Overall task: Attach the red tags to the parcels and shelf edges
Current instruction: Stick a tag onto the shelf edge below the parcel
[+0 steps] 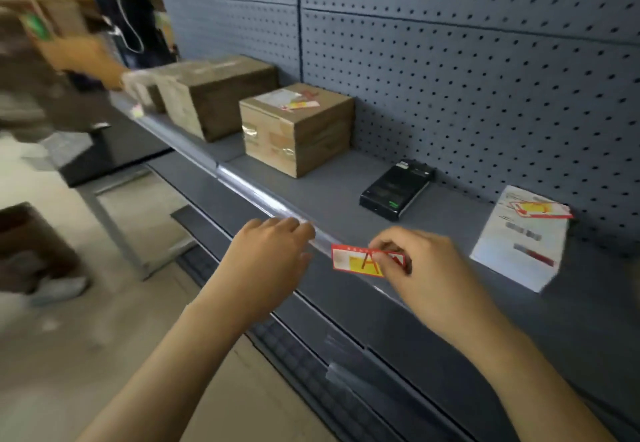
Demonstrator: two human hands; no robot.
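Note:
A red and yellow tag (360, 261) lies against the clear strip of the grey shelf edge (263, 199). My right hand (419, 265) pinches the tag's right end. My left hand (273, 251) rests with curled fingers on the strip just left of the tag and holds nothing. A small cardboard parcel (298, 130) stands further back on the shelf with a red tag (301, 104) on its top. A larger brown parcel (214, 95) sits behind it. Another red tag (540, 209) lies on a white sheet (519, 247) at the right.
A black handheld device (398, 189) lies on the shelf by the pegboard back wall (485, 61). Another person's gloved hand (138, 85) touches the parcels at the far left. A lower shelf (311, 365) juts out below. Floor and a dark box (31, 244) lie left.

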